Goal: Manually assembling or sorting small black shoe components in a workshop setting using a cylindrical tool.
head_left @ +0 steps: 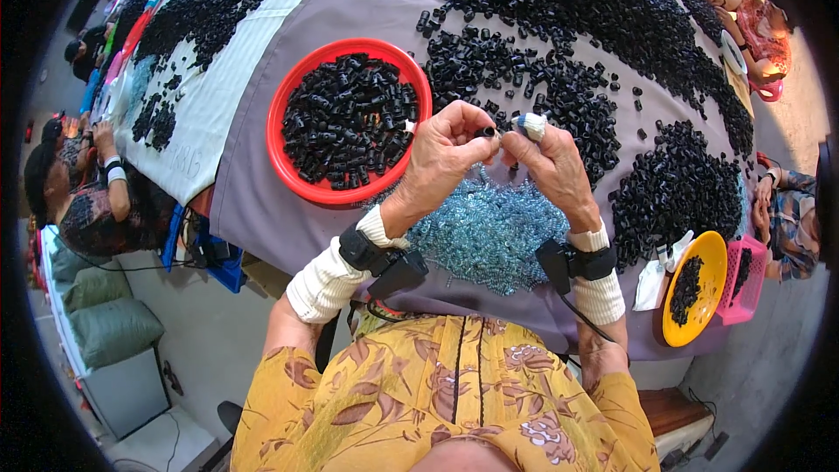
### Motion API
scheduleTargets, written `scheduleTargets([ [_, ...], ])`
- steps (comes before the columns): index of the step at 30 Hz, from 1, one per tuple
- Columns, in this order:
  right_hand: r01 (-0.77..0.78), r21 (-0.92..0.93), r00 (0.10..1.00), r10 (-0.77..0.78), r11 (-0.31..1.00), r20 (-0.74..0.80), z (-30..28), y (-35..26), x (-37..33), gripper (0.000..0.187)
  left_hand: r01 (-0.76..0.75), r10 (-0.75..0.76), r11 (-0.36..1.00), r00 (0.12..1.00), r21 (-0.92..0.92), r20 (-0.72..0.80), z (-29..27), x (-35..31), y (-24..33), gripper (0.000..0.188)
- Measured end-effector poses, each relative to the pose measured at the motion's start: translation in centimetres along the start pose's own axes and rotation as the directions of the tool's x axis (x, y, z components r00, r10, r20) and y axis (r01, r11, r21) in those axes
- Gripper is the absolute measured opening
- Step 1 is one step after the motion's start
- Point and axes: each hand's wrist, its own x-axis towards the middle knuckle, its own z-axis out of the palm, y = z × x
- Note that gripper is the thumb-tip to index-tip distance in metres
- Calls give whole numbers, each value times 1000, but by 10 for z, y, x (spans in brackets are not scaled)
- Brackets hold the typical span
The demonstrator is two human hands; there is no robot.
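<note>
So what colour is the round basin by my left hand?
Round basin: bright red, head view best.

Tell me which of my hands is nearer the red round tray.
Left. Your left hand is close by the lower right of the red round tray; your right hand is farther right, past the left.

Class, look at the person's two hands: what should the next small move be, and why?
Probably a slight move of the right hand toward the small black piece, with the left hand steadying it. The left thumb and fingers pinch that piece, and the right fingertips are drawn close beside it; whether they hold anything is too small to tell.
</note>
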Motion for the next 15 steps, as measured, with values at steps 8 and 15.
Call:
scheduleTargets([
  [8,-27,174,998,35,984,-43,6,-1,-2,19,-58,58,998,998,2,-5,5,0,2,16],
  [15,237,-283,962,-265,929,-64,-3,1,0,15,-5,6,1000,999,-31,35,-2,1,-1,15],
])
